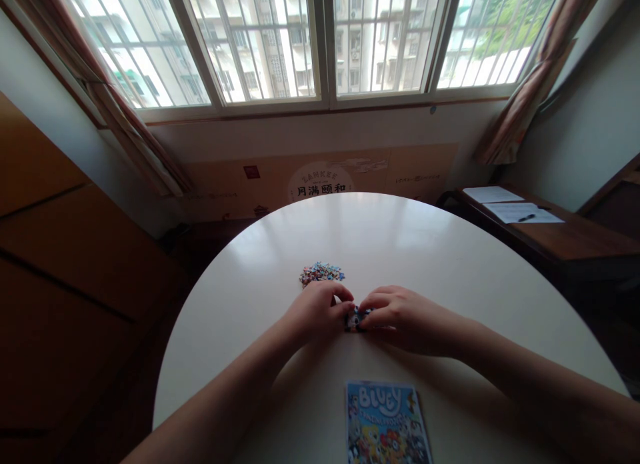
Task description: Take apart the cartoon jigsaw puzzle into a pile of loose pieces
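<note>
A small dark cluster of jigsaw puzzle pieces (355, 319) lies on the white round table (240, 277), partly covered by my fingers. My left hand (324, 307) is at its left edge, thumb and forefinger closed together on it. From the right, my right hand (395, 314) bends its fingers down onto the same pieces, hiding their right part. Just behind my left hand sits a heap of loose puzzle pieces (320, 273) in mixed colours. Closer to me lies a blue picture sheet or box lid (386, 421) marked "BLUEY" with cartoon characters.
On the right, a brown wooden table (590, 241) holds papers (520, 213) and a pen. Barred windows (320, 44) with tied curtains (530, 97) are ahead. A printed cardboard panel (415, 174) stands below them. At the left is a wooden cabinet (60, 271).
</note>
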A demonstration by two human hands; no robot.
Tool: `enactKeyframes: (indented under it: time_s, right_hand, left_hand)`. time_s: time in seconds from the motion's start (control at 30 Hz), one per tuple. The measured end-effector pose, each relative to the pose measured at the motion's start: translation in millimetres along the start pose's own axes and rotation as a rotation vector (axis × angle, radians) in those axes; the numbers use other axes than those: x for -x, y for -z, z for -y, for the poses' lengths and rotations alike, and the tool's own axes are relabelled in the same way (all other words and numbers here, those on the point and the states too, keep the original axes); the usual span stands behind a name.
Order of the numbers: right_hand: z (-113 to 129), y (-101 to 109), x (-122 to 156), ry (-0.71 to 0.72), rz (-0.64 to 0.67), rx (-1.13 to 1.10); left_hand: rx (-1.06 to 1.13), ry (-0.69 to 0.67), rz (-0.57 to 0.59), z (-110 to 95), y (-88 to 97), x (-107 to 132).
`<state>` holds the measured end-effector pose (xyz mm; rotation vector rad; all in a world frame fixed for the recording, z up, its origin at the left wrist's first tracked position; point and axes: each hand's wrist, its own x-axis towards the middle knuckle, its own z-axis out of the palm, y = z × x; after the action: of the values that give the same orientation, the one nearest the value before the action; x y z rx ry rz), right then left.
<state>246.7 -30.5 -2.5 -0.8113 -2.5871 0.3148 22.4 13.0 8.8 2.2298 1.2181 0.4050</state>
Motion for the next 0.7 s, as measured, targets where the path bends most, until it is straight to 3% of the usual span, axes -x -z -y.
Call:
enactKeyframes:
  time_s: [0.7]
  right_hand:
    - [1.7, 1.7, 0.8, -0.017, 0.018, -0.013]
  left_hand:
    - [0.043, 0.032, 0.041, 5.6, 2.9, -0.4]
